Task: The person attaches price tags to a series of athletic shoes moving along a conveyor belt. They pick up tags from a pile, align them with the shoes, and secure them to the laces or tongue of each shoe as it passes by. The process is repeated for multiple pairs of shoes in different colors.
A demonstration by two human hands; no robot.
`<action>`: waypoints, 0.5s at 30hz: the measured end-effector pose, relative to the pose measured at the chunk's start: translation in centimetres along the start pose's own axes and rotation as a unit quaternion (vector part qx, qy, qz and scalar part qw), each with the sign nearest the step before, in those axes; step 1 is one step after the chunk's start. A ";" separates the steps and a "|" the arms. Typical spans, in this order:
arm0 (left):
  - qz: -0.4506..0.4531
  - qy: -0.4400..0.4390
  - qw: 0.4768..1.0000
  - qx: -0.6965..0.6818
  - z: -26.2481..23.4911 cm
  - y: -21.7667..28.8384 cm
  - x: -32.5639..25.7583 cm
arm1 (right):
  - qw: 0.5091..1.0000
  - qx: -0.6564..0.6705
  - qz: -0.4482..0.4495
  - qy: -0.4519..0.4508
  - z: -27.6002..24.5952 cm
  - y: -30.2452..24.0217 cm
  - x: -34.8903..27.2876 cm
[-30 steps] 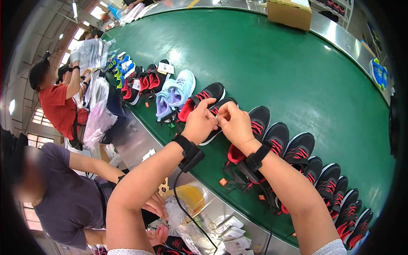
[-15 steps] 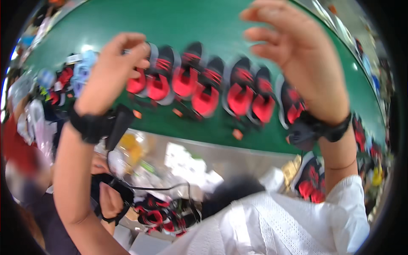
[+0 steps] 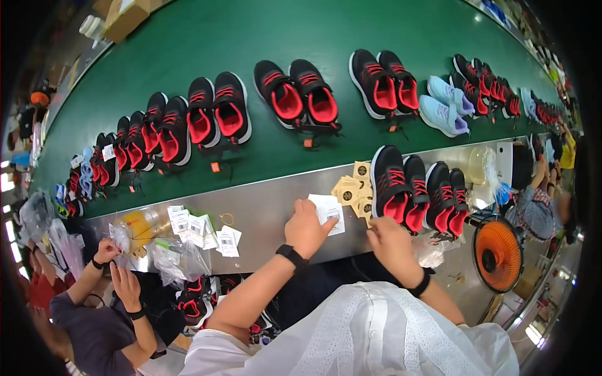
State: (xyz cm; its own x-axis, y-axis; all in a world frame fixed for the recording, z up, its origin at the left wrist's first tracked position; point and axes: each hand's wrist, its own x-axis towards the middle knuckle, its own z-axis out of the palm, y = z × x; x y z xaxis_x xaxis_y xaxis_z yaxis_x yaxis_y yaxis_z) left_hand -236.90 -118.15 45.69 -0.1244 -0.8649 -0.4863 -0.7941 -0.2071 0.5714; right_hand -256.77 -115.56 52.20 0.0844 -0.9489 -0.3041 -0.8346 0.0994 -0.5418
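Note:
On the steel ledge, my left hand [image 3: 305,230] is curled over the lower left corner of some white printed cards [image 3: 333,214], thumb lying across them. My right hand [image 3: 392,245] is closed in a pinch at the lower edge of a spread of tan square tags [image 3: 348,195], and a tan tag shows at its fingertips. Just beyond that hand stand two pairs of black and red shoes; the closest black and red shoe [image 3: 391,182] has a white sole. Black bands circle both wrists.
A green conveyor belt [image 3: 207,37] carries several black and red shoes and a light blue pair [image 3: 446,106]. More white cards [image 3: 199,229] and a yellow roll [image 3: 143,227] lie left on the ledge. An orange heater fan [image 3: 497,254] stands right; a co-worker [image 3: 103,319] works left.
Both hands have come down from over the belt to the ledge, onto the cards and tags. My view has shifted, showing more shoes along the belt.

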 end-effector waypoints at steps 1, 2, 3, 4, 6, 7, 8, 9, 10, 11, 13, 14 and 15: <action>-0.020 0.017 0.999 0.033 0.6 1.0 0.4 | 0.988 -0.109 -0.092 0.063 0.4 0.0 0.8; -0.033 0.016 0.998 0.043 1.3 1.4 0.5 | 0.983 -0.140 -0.099 0.061 0.5 0.3 1.7; -0.029 0.035 0.998 0.037 1.9 1.4 0.6 | 0.979 -0.151 -0.127 0.060 0.5 0.6 2.9; -0.027 0.053 0.998 0.029 2.4 1.3 0.4 | 0.973 -0.162 -0.156 0.057 0.6 1.0 4.4; -0.022 0.071 0.997 -0.016 3.3 0.3 0.2 | 0.968 -0.185 -0.169 0.019 1.5 1.5 6.9; -0.017 0.070 0.996 -0.056 3.3 -0.3 0.2 | 0.968 -0.200 -0.153 -0.015 2.1 1.7 8.2; -0.011 0.070 0.993 -0.096 3.4 -0.7 0.2 | 0.966 -0.215 -0.136 -0.049 2.5 2.1 9.2; -0.030 0.069 0.988 -0.136 3.4 -1.0 0.1 | 0.962 -0.224 -0.144 -0.063 3.1 2.5 9.9; -0.048 0.067 0.981 -0.177 3.4 -1.3 0.1 | 0.958 -0.233 -0.150 -0.077 3.4 2.9 10.5; -0.064 0.064 0.972 -0.217 3.3 -1.4 0.1 | 0.953 -0.242 -0.156 -0.091 3.4 3.4 11.0; -0.111 0.073 0.945 -0.299 3.2 -1.6 -0.3 | 0.953 -0.222 -0.162 -0.128 2.7 3.2 11.4; -0.120 0.070 0.936 -0.322 3.1 -1.9 -0.5 | 0.955 -0.205 -0.153 -0.152 2.1 3.1 11.7; -0.129 0.064 0.926 -0.348 3.2 -2.0 -0.6 | 0.955 -0.192 -0.142 -0.177 1.4 3.1 11.9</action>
State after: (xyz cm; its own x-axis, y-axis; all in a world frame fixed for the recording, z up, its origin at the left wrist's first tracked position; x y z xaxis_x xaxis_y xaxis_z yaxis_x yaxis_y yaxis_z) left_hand -237.12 -115.76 42.70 0.1230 -0.7840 -0.6085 -0.2054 -0.6200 0.7573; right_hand -257.57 -126.10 45.84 0.4595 -0.7534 -0.4705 -0.8827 -0.3288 -0.3357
